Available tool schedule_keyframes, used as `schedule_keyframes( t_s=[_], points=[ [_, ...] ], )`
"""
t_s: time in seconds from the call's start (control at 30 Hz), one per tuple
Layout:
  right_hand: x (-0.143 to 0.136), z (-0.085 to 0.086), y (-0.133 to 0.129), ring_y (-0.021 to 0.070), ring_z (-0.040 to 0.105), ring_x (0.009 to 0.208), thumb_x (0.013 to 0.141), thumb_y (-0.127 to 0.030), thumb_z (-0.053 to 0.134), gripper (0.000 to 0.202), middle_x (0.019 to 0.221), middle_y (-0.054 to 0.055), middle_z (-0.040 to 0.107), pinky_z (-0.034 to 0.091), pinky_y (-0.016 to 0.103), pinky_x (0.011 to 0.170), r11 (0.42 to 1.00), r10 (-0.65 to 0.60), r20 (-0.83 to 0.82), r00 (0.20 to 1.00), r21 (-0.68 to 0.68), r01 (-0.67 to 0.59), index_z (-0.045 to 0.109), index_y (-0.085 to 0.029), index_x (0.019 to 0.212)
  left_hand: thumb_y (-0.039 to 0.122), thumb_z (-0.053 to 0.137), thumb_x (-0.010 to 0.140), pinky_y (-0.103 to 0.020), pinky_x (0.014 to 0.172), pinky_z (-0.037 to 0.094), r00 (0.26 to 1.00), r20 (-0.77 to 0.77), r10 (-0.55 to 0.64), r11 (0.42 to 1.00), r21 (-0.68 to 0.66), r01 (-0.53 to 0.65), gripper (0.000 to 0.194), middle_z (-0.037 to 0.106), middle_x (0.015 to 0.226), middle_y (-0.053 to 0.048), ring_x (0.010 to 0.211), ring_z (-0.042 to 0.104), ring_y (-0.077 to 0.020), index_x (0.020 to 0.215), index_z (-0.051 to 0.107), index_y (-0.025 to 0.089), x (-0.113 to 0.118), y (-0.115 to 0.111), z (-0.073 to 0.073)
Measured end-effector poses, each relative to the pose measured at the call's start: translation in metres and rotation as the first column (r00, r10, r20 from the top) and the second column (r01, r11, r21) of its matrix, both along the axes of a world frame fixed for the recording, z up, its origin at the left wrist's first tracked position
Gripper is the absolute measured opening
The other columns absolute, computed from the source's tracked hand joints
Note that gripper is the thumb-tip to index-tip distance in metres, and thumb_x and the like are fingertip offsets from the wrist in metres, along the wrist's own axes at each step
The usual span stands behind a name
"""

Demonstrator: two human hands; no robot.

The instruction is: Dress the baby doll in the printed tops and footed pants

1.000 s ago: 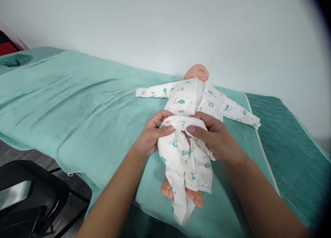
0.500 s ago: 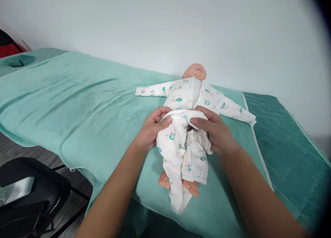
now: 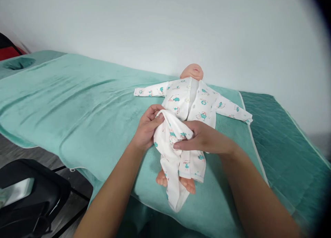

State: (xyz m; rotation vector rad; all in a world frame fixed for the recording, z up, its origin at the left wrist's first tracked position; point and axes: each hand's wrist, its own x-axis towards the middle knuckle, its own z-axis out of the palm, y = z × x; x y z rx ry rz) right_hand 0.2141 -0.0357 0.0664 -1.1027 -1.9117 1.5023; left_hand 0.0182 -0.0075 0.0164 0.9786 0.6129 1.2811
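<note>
- We've got the baby doll (image 3: 191, 72) on its back on the teal cover (image 3: 90, 110), head towards the white wall (image 3: 155, 31), feet towards us.
- The printed trousers (image 3: 168, 155) lie over its legs, waistband pointing up at the printed jacket (image 3: 178, 96), long axis running down our way; one leg dangles between the feet, its hem beyond them.
- Our left hand (image 3: 148, 129) pinches the waistband, thumb on top.
- Our right hand (image 3: 207, 138) reaches across, fingers under the bunched fabric, thumb extended over it; we can't tell how firmly it grips.
- And there's the change! Half a second ago both hands stretched the waistband level; now the right has swung inward, the band slants down from the left, and more of the jacket's lower front shows.
- The cover's near edge sits just past the lower hem, its piped side edge well right of the trousers; broad, wrinkled cloth stretches away left.
</note>
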Motion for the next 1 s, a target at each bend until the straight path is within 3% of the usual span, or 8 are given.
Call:
schedule_keyframes(
  t_s=[0.13, 0.27, 0.37, 0.47, 0.63, 0.77, 0.9, 1.0],
  points=[
    [-0.006, -0.005, -0.003, 0.0149, 0.059, 0.067, 0.079, -0.037, 0.072, 0.019, 0.075, -0.001, 0.067, 0.044, 0.025, 0.059, 0.992, -0.125, -0.105, 0.987, -0.016, 0.124, 0.068, -0.019, 0.08, 0.042, 0.072, 0.081, -0.019, 0.056, 0.044, 0.996, -0.089, 0.024, 1.0, 0.009, -0.023, 0.026, 0.06, 0.077, 0.002, 0.061, 0.053, -0.0084, 0.097, 0.064, 0.023, 0.001, -0.003, 0.0],
    [-0.01, -0.015, 0.0, 0.016, 0.063, 0.071, 0.08, -0.039, 0.073, 0.022, 0.081, 0.0, 0.07, 0.05, 0.028, 0.065, 0.905, -0.423, -0.419, 0.803, -0.163, 0.392, 0.069, -0.02, 0.09, 0.044, 0.082, 0.07, -0.023, 0.077, 0.049, 0.97, -0.235, -0.065, 0.983, 0.15, 0.102, 0.052, 0.065, 0.108, -0.003, 0.093, 0.061, -0.017, 0.115, 0.064, 0.025, 0.001, -0.008, 0.002],
    [-0.011, -0.019, 0.002, 0.0175, 0.065, 0.073, 0.082, -0.041, 0.071, 0.024, 0.082, 0.001, 0.071, 0.052, 0.03, 0.067, 0.878, -0.477, -0.508, 0.717, -0.248, 0.409, 0.069, -0.021, 0.095, 0.03, 0.087, 0.063, -0.026, 0.088, 0.047, 0.946, -0.312, -0.085, 0.971, 0.187, 0.149, 0.064, 0.064, 0.12, -0.004, 0.107, 0.059, -0.0214, 0.122, 0.062, 0.025, 0.001, -0.009, 0.002],
    [-0.011, -0.018, 0.002, 0.0189, 0.066, 0.079, 0.084, -0.041, 0.069, 0.025, 0.088, 0.002, 0.071, 0.053, 0.033, 0.073, 0.897, -0.441, -0.542, 0.716, -0.233, 0.377, 0.069, -0.022, 0.101, 0.029, 0.082, 0.071, -0.025, 0.077, 0.048, 0.969, -0.241, -0.063, 0.989, 0.114, 0.092, 0.047, 0.067, 0.101, -0.002, 0.089, 0.062, -0.0172, 0.113, 0.065, 0.023, 0.003, -0.008, 0.0],
    [-0.007, -0.014, 0.001, 0.0185, 0.064, 0.085, 0.086, -0.044, 0.066, 0.028, 0.089, 0.001, 0.07, 0.05, 0.031, 0.076, 0.95, -0.306, -0.418, 0.855, -0.082, 0.3, 0.069, -0.021, 0.102, 0.03, 0.079, 0.073, -0.022, 0.067, 0.049, 0.999, -0.029, -0.031, 0.999, 0.008, 0.031, 0.033, 0.065, 0.089, 0.001, 0.073, 0.061, -0.0123, 0.103, 0.066, 0.024, 0.003, -0.005, 0.001],
    [-0.004, -0.007, 0.0, 0.0179, 0.062, 0.084, 0.078, -0.044, 0.075, 0.034, 0.093, 0.0, 0.069, 0.048, 0.028, 0.072, 0.992, -0.102, -0.136, 0.985, 0.066, 0.112, 0.067, -0.022, 0.103, 0.028, 0.076, 0.075, -0.02, 0.06, 0.048, 0.997, 0.07, -0.022, 0.999, -0.034, 0.024, 0.028, 0.063, 0.081, 0.003, 0.064, 0.058, -0.01, 0.101, 0.065, 0.025, 0.0, -0.003, 0.004],
    [-0.006, 0.001, -0.002, 0.0184, 0.059, 0.078, 0.074, -0.044, 0.077, 0.031, 0.084, -0.001, 0.067, 0.045, 0.027, 0.065, 0.99, -0.013, 0.141, 0.99, 0.141, -0.007, 0.068, -0.022, 0.092, 0.031, 0.075, 0.078, -0.019, 0.057, 0.046, 0.998, 0.06, -0.025, 0.999, -0.047, 0.027, 0.023, 0.06, 0.076, 0.003, 0.06, 0.055, -0.0091, 0.098, 0.065, 0.023, -0.002, -0.003, 0.004],
    [-0.009, 0.001, -0.005, 0.0182, 0.06, 0.078, 0.081, -0.046, 0.069, 0.027, 0.083, 0.0, 0.067, 0.045, 0.028, 0.066, 0.991, -0.077, 0.115, 0.99, 0.117, 0.064, 0.068, -0.02, 0.089, 0.039, 0.069, 0.084, -0.019, 0.059, 0.044, 1.0, 0.007, -0.017, 1.0, -0.009, 0.017, 0.021, 0.06, 0.077, 0.001, 0.062, 0.054, -0.0086, 0.095, 0.067, 0.021, 0.0, -0.005, 0.0]
  ],
)
